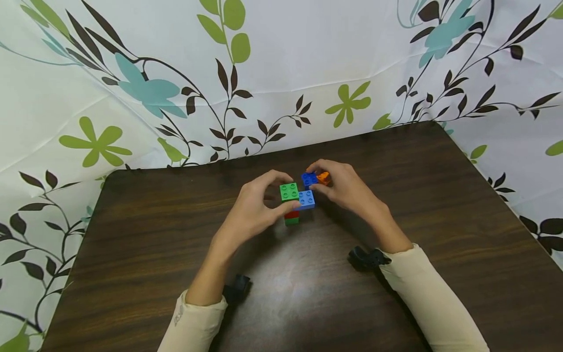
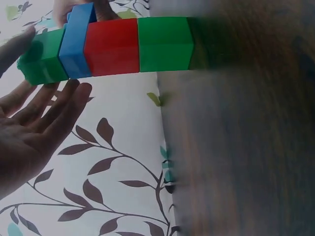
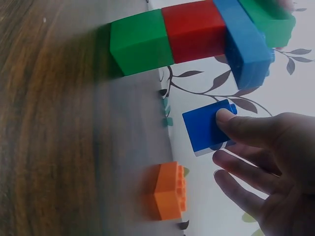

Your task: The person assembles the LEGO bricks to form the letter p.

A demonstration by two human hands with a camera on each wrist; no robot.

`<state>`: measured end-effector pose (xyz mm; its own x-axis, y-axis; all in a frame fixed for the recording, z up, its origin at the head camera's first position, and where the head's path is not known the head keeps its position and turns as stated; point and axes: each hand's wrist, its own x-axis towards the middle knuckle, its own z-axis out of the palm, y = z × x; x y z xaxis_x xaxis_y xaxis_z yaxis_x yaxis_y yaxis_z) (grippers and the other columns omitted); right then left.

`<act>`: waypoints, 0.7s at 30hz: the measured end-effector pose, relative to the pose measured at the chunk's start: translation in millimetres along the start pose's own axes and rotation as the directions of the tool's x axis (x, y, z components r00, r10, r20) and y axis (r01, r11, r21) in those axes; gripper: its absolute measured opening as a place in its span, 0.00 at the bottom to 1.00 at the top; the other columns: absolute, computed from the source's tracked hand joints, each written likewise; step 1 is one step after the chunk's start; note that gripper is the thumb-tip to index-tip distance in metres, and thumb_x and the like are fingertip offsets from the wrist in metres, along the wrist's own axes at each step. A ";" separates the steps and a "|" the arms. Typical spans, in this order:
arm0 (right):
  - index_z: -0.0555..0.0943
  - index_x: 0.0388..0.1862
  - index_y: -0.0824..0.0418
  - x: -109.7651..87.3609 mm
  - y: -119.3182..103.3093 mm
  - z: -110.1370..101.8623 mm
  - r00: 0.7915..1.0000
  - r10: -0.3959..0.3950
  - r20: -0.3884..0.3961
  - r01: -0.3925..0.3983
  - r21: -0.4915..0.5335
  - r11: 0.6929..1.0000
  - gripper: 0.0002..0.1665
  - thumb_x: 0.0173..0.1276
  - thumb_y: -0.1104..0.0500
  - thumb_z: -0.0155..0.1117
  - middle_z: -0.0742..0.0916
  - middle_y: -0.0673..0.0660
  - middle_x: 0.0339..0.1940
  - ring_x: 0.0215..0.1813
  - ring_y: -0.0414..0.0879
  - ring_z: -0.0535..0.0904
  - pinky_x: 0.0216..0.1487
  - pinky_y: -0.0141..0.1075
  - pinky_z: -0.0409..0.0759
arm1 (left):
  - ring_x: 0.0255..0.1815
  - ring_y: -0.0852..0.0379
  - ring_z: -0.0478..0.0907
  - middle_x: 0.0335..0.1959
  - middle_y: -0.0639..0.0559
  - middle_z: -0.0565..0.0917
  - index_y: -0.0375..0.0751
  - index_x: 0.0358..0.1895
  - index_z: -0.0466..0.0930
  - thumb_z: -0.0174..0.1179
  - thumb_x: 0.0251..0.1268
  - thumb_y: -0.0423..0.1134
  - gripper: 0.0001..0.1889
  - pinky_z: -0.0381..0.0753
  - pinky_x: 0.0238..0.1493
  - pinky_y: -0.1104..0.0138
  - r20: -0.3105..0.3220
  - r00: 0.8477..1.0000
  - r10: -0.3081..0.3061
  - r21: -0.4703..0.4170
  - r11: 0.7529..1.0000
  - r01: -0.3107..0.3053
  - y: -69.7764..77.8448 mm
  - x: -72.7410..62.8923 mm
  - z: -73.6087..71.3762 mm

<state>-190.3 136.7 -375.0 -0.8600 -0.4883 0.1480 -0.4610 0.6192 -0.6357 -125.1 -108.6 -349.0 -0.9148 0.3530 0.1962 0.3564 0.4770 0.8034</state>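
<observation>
A toy brick tower stands on the table: a green brick (image 2: 165,44) at the bottom, then a red brick (image 3: 193,32), a longer light blue brick (image 1: 306,199) jutting out to the right, and a green brick (image 1: 289,191) on top. My left hand (image 1: 252,208) holds the top green brick between thumb and fingers. Just right of the tower, my right hand (image 1: 345,187) pinches a small dark blue brick (image 3: 204,127), raised above the table and apart from the tower. Its underside has a pale edge in the right wrist view.
An orange brick (image 3: 170,191) lies on the dark wooden table (image 1: 158,234), beyond the right hand's fingers in the head view. A leaf-patterned cloth (image 1: 281,63) hangs behind the table. Black wrist cameras (image 1: 368,258) sit under both forearms.
</observation>
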 end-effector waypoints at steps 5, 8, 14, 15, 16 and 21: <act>0.82 0.61 0.63 -1.6 -3.5 -4.7 1.000 -0.024 -0.017 0.024 -0.010 1.000 0.22 0.71 0.64 0.76 0.90 0.63 0.58 0.60 0.59 0.88 0.64 0.56 0.86 | 0.45 0.49 0.91 0.50 0.45 0.89 0.39 0.57 0.81 0.77 0.66 0.36 0.20 0.92 0.50 0.55 -0.016 1.000 0.001 -0.017 1.000 -0.001 -0.7 0.5 4.1; 0.83 0.61 0.63 -2.7 -5.9 -8.3 0.999 -0.028 -0.035 0.028 -0.013 1.000 0.22 0.70 0.64 0.77 0.91 0.61 0.57 0.59 0.58 0.88 0.63 0.55 0.86 | 0.42 0.50 0.92 0.47 0.44 0.89 0.39 0.57 0.81 0.77 0.66 0.35 0.20 0.92 0.47 0.58 -0.012 1.000 -0.007 -0.043 0.999 0.006 -1.1 0.8 5.6; 0.83 0.61 0.63 -3.9 -11.1 -14.5 0.999 -0.029 -0.046 0.029 -0.012 1.000 0.23 0.70 0.64 0.77 0.91 0.61 0.57 0.60 0.59 0.88 0.63 0.56 0.86 | 0.43 0.51 0.92 0.46 0.44 0.90 0.40 0.57 0.81 0.77 0.65 0.36 0.20 0.92 0.45 0.62 -0.020 1.000 -0.010 -0.046 0.999 0.009 -0.4 0.8 4.3; 0.82 0.61 0.63 -4.2 -11.7 -15.3 0.999 -0.027 -0.043 0.026 -0.012 1.000 0.23 0.70 0.63 0.77 0.91 0.61 0.57 0.60 0.59 0.88 0.63 0.56 0.86 | 0.43 0.51 0.92 0.46 0.44 0.91 0.40 0.57 0.81 0.77 0.65 0.36 0.20 0.92 0.45 0.62 -0.020 1.000 -0.014 -0.049 0.999 0.013 -0.3 0.8 3.9; 0.82 0.61 0.63 -4.5 -12.4 -16.1 0.999 -0.024 -0.041 0.023 -0.014 1.000 0.23 0.70 0.63 0.77 0.91 0.61 0.57 0.60 0.60 0.88 0.64 0.56 0.86 | 0.44 0.50 0.93 0.47 0.43 0.91 0.40 0.57 0.81 0.77 0.65 0.36 0.20 0.92 0.45 0.61 -0.018 1.000 -0.020 -0.056 0.998 0.018 0.0 0.8 3.4; 0.82 0.61 0.63 -6.2 -15.9 -19.8 0.999 -0.010 -0.040 0.009 -0.016 1.000 0.23 0.70 0.63 0.78 0.90 0.61 0.57 0.60 0.61 0.87 0.64 0.57 0.86 | 0.46 0.46 0.93 0.48 0.42 0.91 0.40 0.57 0.82 0.77 0.65 0.35 0.20 0.93 0.47 0.55 -0.005 0.998 -0.059 -0.096 0.994 0.058 0.5 0.8 2.6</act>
<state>-182.0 142.1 -350.8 -0.8635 -0.4694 0.1846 -0.4724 0.6245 -0.6220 -125.1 -106.0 -350.0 -0.9352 0.3202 0.1515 0.2828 0.4172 0.8637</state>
